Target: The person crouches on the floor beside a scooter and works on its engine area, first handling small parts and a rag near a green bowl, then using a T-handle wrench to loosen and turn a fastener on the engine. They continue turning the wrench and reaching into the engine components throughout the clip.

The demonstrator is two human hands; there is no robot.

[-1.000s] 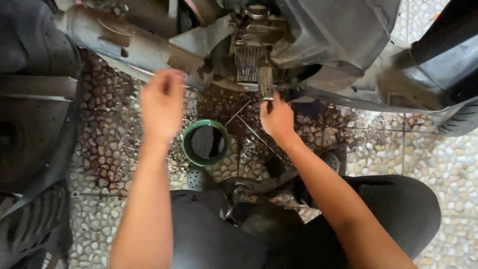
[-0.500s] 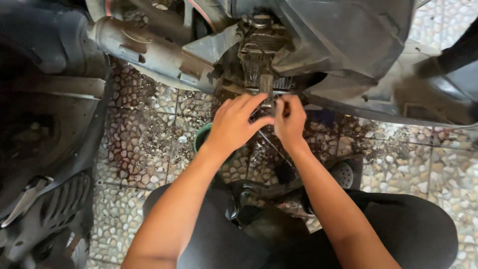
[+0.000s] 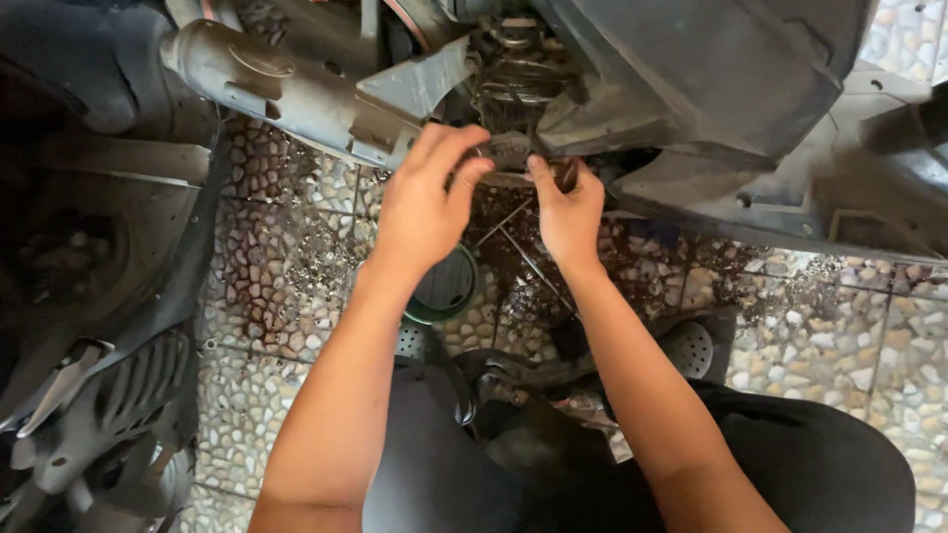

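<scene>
Both of my hands are up at the underside of a scooter engine (image 3: 518,69), a dark, greasy finned block. My left hand (image 3: 427,202) curls its fingers around a small dark part (image 3: 506,150) at the bottom of the engine. My right hand (image 3: 568,212) pinches the same spot from the right side; what it grips is hidden by the fingers. Below the hands, a green-rimmed bowl (image 3: 449,286) sits on the oil-stained pebble floor (image 3: 276,257), partly hidden by my left wrist.
A grey exhaust pipe (image 3: 286,89) runs across the upper left. Dark plastic body panels (image 3: 750,89) overhang the upper right, and more panels (image 3: 89,395) lie at the left. My knees in dark trousers (image 3: 790,464) fill the bottom.
My left hand has risen from above the bowl to the engine's underside, joining the right hand there. The view has shifted closer and slightly left.
</scene>
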